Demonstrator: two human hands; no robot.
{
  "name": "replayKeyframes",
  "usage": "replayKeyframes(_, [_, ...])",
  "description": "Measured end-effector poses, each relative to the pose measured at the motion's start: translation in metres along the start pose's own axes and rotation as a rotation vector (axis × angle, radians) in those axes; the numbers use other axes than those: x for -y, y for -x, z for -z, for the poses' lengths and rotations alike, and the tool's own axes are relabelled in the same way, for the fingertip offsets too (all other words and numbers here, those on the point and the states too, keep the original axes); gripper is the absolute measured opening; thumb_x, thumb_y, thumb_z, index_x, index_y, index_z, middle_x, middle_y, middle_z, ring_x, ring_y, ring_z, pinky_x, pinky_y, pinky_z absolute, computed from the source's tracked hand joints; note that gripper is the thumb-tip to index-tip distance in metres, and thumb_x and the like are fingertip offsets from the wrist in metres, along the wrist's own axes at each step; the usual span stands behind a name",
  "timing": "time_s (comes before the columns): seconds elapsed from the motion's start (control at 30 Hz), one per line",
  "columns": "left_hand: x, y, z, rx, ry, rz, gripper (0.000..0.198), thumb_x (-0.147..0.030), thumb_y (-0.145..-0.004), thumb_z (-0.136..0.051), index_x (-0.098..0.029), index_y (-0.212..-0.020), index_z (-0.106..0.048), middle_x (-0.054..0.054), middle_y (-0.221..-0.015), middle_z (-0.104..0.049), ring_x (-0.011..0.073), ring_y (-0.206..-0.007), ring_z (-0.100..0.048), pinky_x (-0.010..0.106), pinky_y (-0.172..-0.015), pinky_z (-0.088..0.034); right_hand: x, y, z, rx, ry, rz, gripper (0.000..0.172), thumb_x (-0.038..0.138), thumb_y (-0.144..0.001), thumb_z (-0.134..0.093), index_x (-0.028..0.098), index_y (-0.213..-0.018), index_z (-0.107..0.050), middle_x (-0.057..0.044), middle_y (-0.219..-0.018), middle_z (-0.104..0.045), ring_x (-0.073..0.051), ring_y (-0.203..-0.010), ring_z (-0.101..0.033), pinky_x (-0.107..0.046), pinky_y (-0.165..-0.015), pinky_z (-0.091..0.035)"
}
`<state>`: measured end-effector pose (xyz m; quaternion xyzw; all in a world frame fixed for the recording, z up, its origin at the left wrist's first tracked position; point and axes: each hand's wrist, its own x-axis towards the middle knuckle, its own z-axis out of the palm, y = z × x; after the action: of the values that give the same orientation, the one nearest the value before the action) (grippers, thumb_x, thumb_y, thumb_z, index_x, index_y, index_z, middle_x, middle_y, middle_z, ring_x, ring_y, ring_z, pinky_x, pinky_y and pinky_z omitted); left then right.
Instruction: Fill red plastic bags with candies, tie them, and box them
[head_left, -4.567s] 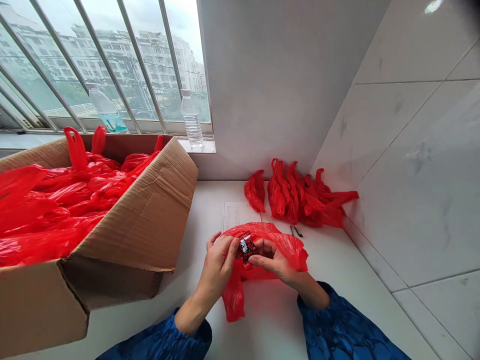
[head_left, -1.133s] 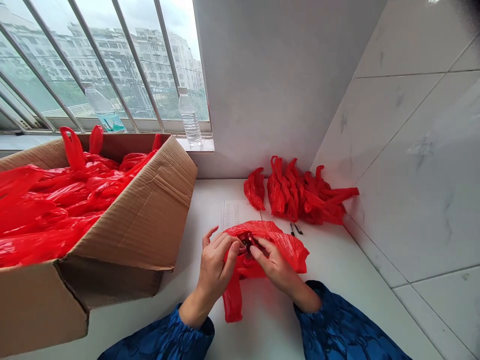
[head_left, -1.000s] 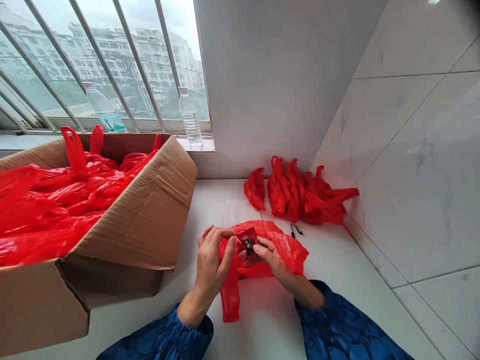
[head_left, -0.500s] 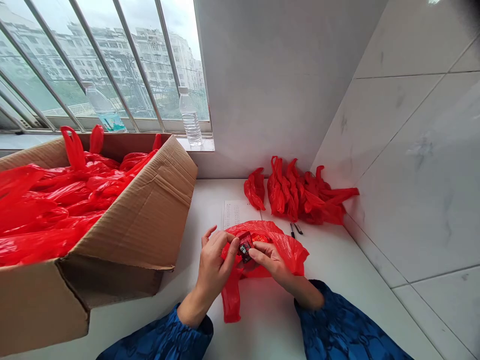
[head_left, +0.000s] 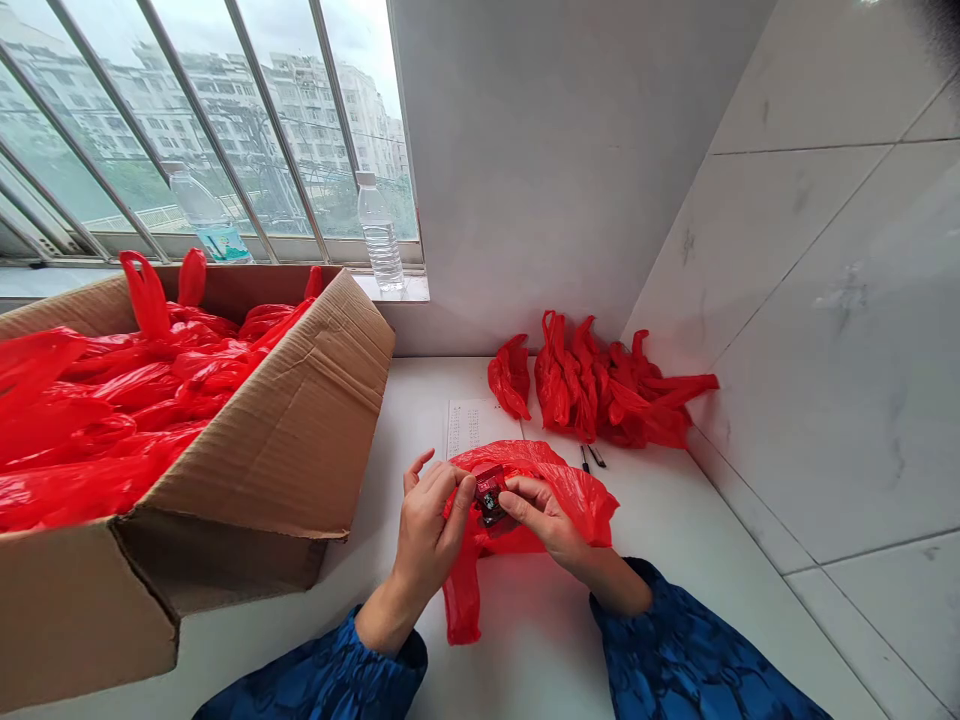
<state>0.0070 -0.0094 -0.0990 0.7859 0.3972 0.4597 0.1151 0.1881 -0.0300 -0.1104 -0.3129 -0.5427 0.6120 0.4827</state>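
Between my hands is a small dark red and black packet (head_left: 490, 497) with pale printing, too small to read. My left hand (head_left: 431, 525) pinches its left edge between thumb and index finger, the other fingers raised. From the right, my right hand (head_left: 544, 520) grips the packet's other edge with thumb and fingers. Beneath both hands a red plastic bag (head_left: 577, 490) lies spread on the white table (head_left: 525, 640), one handle hanging toward me. The hands and packet hide the middle of the bag.
A cardboard box (head_left: 300, 420) full of red plastic bags (head_left: 150, 400) stands at left. More red bags (head_left: 600, 385) lie against the back wall. A printed sheet (head_left: 465, 425) and pens (head_left: 591, 458) lie behind the spread bag. Two plastic bottles (head_left: 381, 235) stand by the barred window.
The packet has tilted slightly between my fingers, so its face shows at a different angle. Both hands stay nearly in place.
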Motion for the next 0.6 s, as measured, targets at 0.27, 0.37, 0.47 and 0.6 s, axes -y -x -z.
replayKeyframes(0.27, [0.001, -0.002, 0.008, -0.078, 0.086, 0.099, 0.028, -0.026, -0.104, -0.039, -0.022, -0.091, -0.063, -0.005, -0.077, -0.066, 0.0131, -0.073, -0.062, 0.044, -0.113, -0.031, 0.009, 0.006, 0.019, -0.367, 0.465, 0.016, 0.037, 0.052, -0.095, -0.06, 0.027, -0.121, -0.068, -0.007, -0.128, -0.07, -0.029, -0.126, -0.06, -0.049, -0.115, -0.042])
replayKeyframes(0.37, [-0.002, 0.0, 0.009, -0.082, 0.097, 0.062, 0.027, -0.023, -0.103, -0.038, -0.023, -0.092, -0.063, -0.005, -0.077, -0.066, 0.013, -0.072, -0.062, 0.043, -0.113, -0.032, 0.006, 0.006, 0.024, -0.384, 0.531, 0.038, 0.034, 0.048, -0.098, -0.055, 0.026, -0.122, -0.066, -0.007, -0.128, -0.069, -0.027, -0.127, -0.059, -0.049, -0.116, -0.04])
replayKeyframes(0.47, [-0.009, 0.002, 0.01, -0.066, 0.095, -0.017, 0.024, -0.018, -0.102, -0.039, -0.023, -0.093, -0.062, -0.004, -0.081, -0.067, 0.0132, -0.075, -0.063, 0.044, -0.112, -0.032, 0.001, 0.006, 0.026, -0.358, 0.525, 0.061, 0.03, 0.043, -0.102, -0.048, 0.027, -0.121, -0.066, -0.006, -0.128, -0.069, -0.025, -0.128, -0.059, -0.047, -0.116, -0.041])
replayKeyframes(0.6, [-0.019, 0.002, 0.011, 0.071, 0.065, -0.155, 0.024, -0.016, -0.1, -0.042, -0.024, -0.096, -0.064, -0.003, -0.089, -0.073, 0.0152, -0.085, -0.066, 0.046, -0.114, -0.028, -0.014, 0.003, 0.028, -0.32, 0.53, 0.108, 0.027, 0.037, -0.103, -0.048, 0.027, -0.114, -0.07, -0.006, -0.117, -0.073, -0.025, -0.117, -0.065, -0.047, -0.111, -0.046])
